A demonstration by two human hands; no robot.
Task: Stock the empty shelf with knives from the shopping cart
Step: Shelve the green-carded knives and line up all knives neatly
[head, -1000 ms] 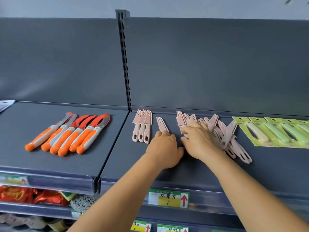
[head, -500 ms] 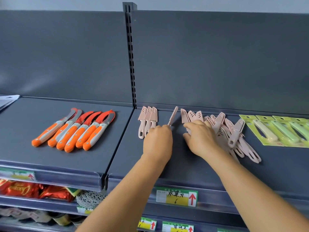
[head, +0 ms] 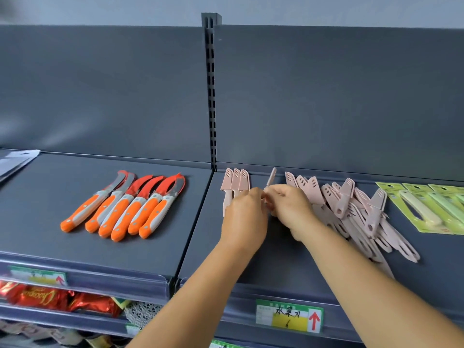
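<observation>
- Both hands meet over one pink knife (head: 270, 181) on the shelf (head: 276, 259): right hand (head: 288, 209) pinches it on edge, left hand (head: 244, 217) curls in at the same spot, its grip hidden.
- Step: lining up pink knives, I'd say. Next: lay it flat beside the neat row (head: 234, 183).
- Count: three in that row, six orange knives (head: 125, 204), a loose pile (head: 351, 209) too tangled to count.
</observation>
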